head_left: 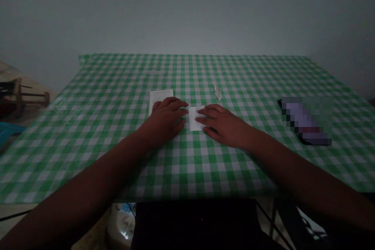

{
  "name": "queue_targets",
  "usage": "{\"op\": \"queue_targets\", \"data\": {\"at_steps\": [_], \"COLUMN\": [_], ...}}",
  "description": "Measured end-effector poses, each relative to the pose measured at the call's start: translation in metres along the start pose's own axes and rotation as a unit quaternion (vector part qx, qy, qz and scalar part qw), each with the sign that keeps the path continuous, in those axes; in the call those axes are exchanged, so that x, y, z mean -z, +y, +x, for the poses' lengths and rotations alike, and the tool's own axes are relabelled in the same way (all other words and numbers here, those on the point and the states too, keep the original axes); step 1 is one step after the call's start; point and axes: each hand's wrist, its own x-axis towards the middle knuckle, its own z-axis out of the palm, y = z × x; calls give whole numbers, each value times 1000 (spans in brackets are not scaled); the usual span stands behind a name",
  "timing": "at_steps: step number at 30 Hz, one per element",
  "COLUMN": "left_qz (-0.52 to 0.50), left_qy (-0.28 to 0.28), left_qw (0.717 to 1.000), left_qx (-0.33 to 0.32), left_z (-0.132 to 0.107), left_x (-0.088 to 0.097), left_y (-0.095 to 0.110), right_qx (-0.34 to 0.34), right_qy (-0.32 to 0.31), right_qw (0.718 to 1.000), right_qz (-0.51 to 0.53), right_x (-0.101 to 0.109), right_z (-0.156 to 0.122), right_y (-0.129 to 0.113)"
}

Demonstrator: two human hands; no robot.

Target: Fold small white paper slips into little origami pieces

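Observation:
A small white piece of paper point(193, 120) with faint print lies on the checked tablecloth in front of me. My right hand point(222, 123) rests over its right part, fingers spread and flat. To the left, a larger printed sheet point(161, 94) lies partly hidden under or behind my left hand point(166, 117). That hand is palm down with its fingers stretched out, the tips just short of the small paper's left edge. Neither hand grips anything.
A small crumpled whitish scrap point(217, 92) lies beyond my right hand. Farther right is a dark-edged, blurred-out phone-like object point(306, 123). The green and white tablecloth point(193, 179) reaches the wall point(187, 11) at the back. A wooden chair-like frame point(25, 95) stands at far left.

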Motion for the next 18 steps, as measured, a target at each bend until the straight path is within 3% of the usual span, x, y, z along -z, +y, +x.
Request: {"op": "queue_targets", "data": {"at_steps": [5,18], "left_qz": [12,-2], "left_qy": [-36,-39], "left_qw": [999,999], "left_qx": [-21,-4], "left_z": [-3,-2], "left_x": [-2,-5], "left_y": [5,9], "right_qx": [24,-11], "right_qy": [5,9], "right_qw": [1000,1000], "right_qz": [-4,22], "right_x": [-2,-2], "right_z": [1,3], "right_y": [-1,-5]}}
